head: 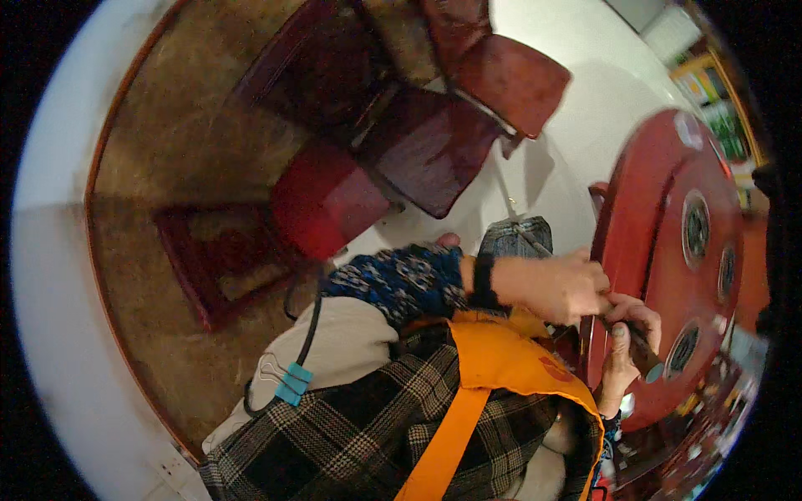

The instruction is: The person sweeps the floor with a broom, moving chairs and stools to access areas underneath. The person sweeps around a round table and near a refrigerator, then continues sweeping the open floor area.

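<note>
A dark, short cylinder [642, 352] with a grey-green flat end sits in my right hand [626, 351], its thumb and fingers wrapped around it. My left hand [561, 285], with a black band on the wrist, is closed at the cylinder's other end, where its fingers meet those of the right hand. The motion blur there hides exactly what the left fingertips pinch. Both hands are at the near side of a red table [664, 213] with a rounded end. An orange apron [520, 357] hangs over my plaid garment just below the hands.
Several round, metal-rimmed fittings [695, 228] are on the tabletop. Red chairs [329, 197] and dark chairs [432, 150] stand at the upper left. A shelf [720, 106] with goods is at the far right. A teal binder clip [294, 383] grips a black cable on my clothing.
</note>
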Available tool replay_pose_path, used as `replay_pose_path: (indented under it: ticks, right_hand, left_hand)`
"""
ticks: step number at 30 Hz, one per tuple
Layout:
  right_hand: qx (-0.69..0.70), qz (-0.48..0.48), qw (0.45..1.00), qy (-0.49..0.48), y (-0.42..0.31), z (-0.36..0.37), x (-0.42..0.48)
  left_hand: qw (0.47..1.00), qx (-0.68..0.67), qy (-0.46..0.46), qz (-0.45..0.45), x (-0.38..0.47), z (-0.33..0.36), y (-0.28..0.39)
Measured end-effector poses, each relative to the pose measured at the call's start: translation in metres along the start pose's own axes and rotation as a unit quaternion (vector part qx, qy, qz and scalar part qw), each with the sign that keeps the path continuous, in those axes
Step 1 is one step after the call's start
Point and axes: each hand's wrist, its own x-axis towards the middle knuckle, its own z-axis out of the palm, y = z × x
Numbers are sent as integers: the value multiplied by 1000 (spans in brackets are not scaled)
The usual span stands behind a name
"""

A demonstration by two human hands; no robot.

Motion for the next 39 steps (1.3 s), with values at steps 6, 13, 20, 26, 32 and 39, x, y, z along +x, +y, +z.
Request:
replay_pose_path:
  ticks: [6,13,20,26,32,39]
  right_hand:
    - [51,-76,993,77,47,-14,121]
    - [32,-154,987,41,58,-50,182]
    - [44,-131,989,50,55,-54,214]
    - [66,-135,988,18,40,-55,216]
    - [-15,-168,984,60,42,-26,230]
    - [-104,-139,984,28,86,15,269]
  left_hand:
    - [828,213,150,-496,-245,-192,-54]
    - [387,146,537,-735,-485,-149,40]
    - [192,-74,612,-764,-525,24,92]
    - [113,-91,670,-728,-527,59,119]
    - [100,-135,723,-670,-496,38,114]
    - [194,-125,730,-643,-473,-8,92]
